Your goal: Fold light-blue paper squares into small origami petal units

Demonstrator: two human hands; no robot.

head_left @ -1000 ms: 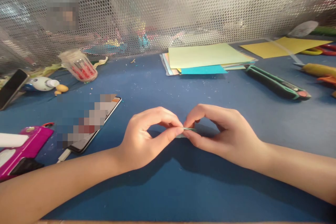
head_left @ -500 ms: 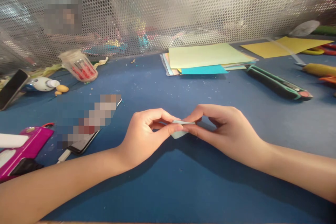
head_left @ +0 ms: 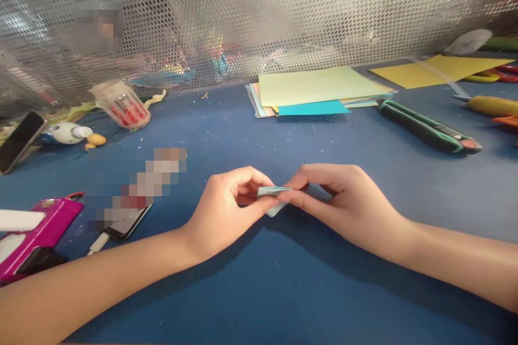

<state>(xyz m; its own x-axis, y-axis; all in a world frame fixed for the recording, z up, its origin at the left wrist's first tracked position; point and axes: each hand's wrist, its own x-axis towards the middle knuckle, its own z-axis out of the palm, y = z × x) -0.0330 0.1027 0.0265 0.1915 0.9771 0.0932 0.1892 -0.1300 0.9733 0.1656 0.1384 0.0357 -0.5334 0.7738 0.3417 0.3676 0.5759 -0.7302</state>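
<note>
A small folded piece of pale blue paper (head_left: 273, 192) is held between both hands, a little above the blue tabletop. My left hand (head_left: 229, 210) pinches it from the left, thumb in front and fingers behind. From the right, my right hand (head_left: 343, 205) pinches the same paper, its thumb tip close to the left one. The paper's upper edge shows a folded layer, and a lower corner hangs below the thumbs. Fingers and thumbs hide part of it.
Behind the hands lies a stack of coloured paper (head_left: 311, 86), with a utility knife (head_left: 429, 126) and yellow sheet (head_left: 437, 71) to its right. At left are a phone (head_left: 129, 222), a magenta glue gun (head_left: 52, 232) and a jar (head_left: 121, 105). A perforated metal screen (head_left: 251, 16) stands behind.
The paper's folded upper edge has shifted slightly left and shows more over my left fingers. My fingertips have moved a little along it; both hands keep their pinch.
</note>
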